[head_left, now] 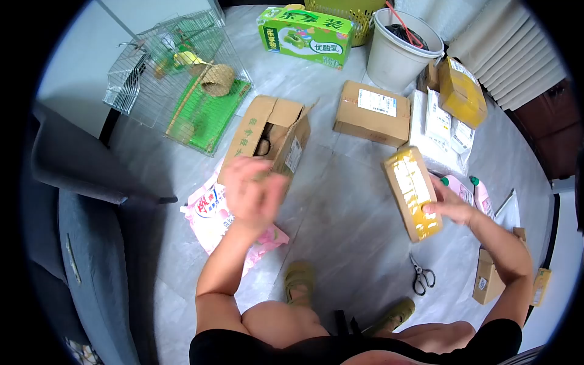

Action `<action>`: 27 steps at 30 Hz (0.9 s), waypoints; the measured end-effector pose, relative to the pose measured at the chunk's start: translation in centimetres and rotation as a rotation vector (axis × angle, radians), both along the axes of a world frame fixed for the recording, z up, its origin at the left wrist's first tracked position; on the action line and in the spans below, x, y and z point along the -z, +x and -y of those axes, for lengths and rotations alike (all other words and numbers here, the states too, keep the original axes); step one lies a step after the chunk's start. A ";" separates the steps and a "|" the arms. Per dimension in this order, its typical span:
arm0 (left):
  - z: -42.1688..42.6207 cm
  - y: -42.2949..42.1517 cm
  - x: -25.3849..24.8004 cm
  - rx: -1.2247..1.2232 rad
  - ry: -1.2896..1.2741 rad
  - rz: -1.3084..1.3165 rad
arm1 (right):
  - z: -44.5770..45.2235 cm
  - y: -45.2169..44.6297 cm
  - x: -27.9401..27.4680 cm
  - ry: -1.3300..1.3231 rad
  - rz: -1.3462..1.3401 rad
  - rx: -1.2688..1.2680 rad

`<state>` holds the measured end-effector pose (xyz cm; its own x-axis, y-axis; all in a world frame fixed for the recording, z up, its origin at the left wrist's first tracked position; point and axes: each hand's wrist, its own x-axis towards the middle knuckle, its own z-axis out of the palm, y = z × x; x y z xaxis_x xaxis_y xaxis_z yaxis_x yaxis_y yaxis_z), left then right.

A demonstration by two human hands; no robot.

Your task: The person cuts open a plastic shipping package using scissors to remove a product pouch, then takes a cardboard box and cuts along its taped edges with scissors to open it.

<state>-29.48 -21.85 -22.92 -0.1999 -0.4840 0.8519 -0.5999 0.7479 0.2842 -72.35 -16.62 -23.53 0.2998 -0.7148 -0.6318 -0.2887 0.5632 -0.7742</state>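
Observation:
My right hand (451,205) grips a long cardboard box (413,193) wrapped in shiny yellow tape, with the thumb on its taped top. The box is held tilted above the floor. My left hand (254,193) is smeared by motion, so its fingers do not show clearly. It hovers in front of an opened carton (252,125) whose dark inside is partly visible. Beneath the left forearm lies a pink and white printed bag (207,213), partly covered by the arm. Black-handled scissors (421,277) rest on the floor below the held box.
A wire birdcage (176,85) stands at the upper left. Behind are a green drink carton (307,38) and a white bucket (398,52). A labelled parcel (372,112), a yellow-taped box (462,91) and pink bottles (480,196) lie to the right. A grey chair (91,243) borders the left.

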 end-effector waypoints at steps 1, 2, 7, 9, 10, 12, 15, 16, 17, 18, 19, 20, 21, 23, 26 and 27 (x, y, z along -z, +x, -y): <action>-0.4 -1.7 -0.4 0.140 0.101 0.009 | -1.3 0.1 0.4 -0.040 -0.009 -0.047; -0.8 -3.4 -0.5 0.281 0.205 0.020 | -2.5 0.2 0.8 -0.079 -0.018 -0.092; -3.4 -11.5 3.7 0.772 1.256 0.065 | -7.3 2.9 0.2 -0.039 0.052 -0.123; -4.2 -13.0 4.1 0.868 1.247 0.103 | -9.5 2.7 1.9 -0.085 0.039 -0.112; -4.4 -13.4 4.1 0.858 1.258 0.144 | -10.5 2.8 2.5 -0.092 0.066 -0.064; -4.7 -14.2 4.0 0.843 1.274 0.224 | -12.2 2.7 3.6 -0.139 0.082 0.003; -5.9 -15.3 4.5 0.860 1.188 0.246 | -14.3 2.0 5.3 -0.268 0.036 0.065; -6.2 -15.6 4.7 0.824 1.181 0.251 | -14.6 1.5 5.6 -0.319 0.019 0.090; -6.2 -15.8 4.8 0.791 1.176 0.256 | -14.9 0.9 6.0 -0.367 -0.001 0.117; -6.1 -16.1 4.6 0.760 1.169 0.261 | -15.2 -0.1 6.4 -0.397 -0.001 0.200; -6.0 -16.3 4.3 0.691 1.076 0.296 | -15.3 -1.7 7.1 -0.425 -0.005 0.282; -5.9 -16.4 4.0 0.627 0.987 0.330 | -15.5 -3.5 7.9 -0.447 -0.011 0.368; -6.0 -16.6 3.9 0.581 0.910 0.368 | -15.6 -5.7 9.6 -0.502 -0.064 0.424; -5.6 -16.8 4.4 0.557 0.760 0.414 | -16.4 -9.3 11.4 -0.593 -0.278 0.558; -5.9 -18.0 4.6 0.544 0.660 0.499 | -18.7 -12.9 12.9 -0.558 -0.459 0.616; -6.0 -18.6 4.8 0.521 0.598 0.544 | -20.0 -13.4 13.4 -0.534 -0.553 0.588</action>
<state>-48.06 -15.90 -27.72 -0.8077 -0.5469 0.2204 -0.3950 0.7794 0.4863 -85.77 3.33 -36.93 -0.4399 -0.8893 -0.1249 -0.4732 0.3477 -0.8094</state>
